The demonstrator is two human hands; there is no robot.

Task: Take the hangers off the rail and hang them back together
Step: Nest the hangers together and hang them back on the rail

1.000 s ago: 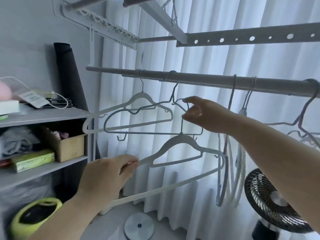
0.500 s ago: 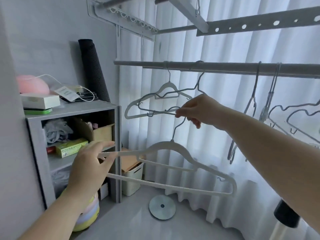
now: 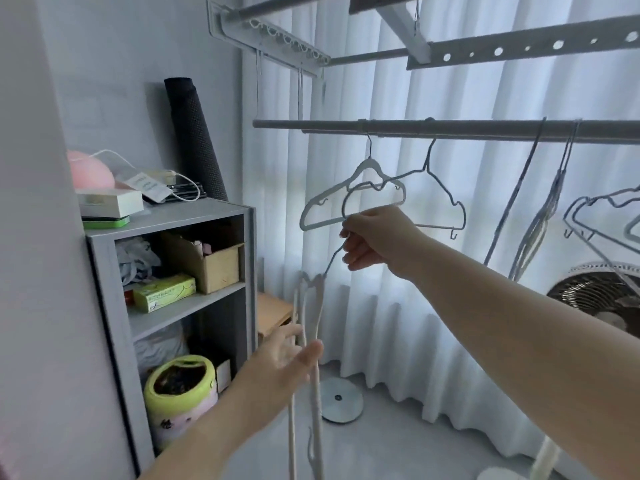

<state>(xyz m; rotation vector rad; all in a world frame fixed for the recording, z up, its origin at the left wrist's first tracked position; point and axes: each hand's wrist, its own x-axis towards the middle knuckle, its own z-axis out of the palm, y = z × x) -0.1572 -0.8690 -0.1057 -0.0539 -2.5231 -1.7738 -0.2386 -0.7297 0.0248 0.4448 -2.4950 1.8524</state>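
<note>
Grey shelf unit (image 3: 180, 216) at left, against the wall. On top: pink round object (image 3: 90, 169), white box (image 3: 110, 201) stacked on a green-edged item (image 3: 105, 222), tagged white cable (image 3: 152, 181), black perforated roll (image 3: 194, 140) standing upright at the far end. Upper shelf: cardboard box (image 3: 216, 263), yellow-green packet (image 3: 164, 292), crumpled grey fabric (image 3: 136, 259). Floor level: yellow-green and pink container (image 3: 180, 393). Wooden box (image 3: 272, 311) just right of the unit. White curtain (image 3: 450, 237) across the far side. Round metal base (image 3: 341, 400) on the floor. Fan (image 3: 595, 294) at far right.

Home laundry corner: drying rail (image 3: 450, 128), curtains (image 3: 467, 306), cluttered shelf unit (image 3: 180, 216), fan (image 3: 595, 292)
</note>
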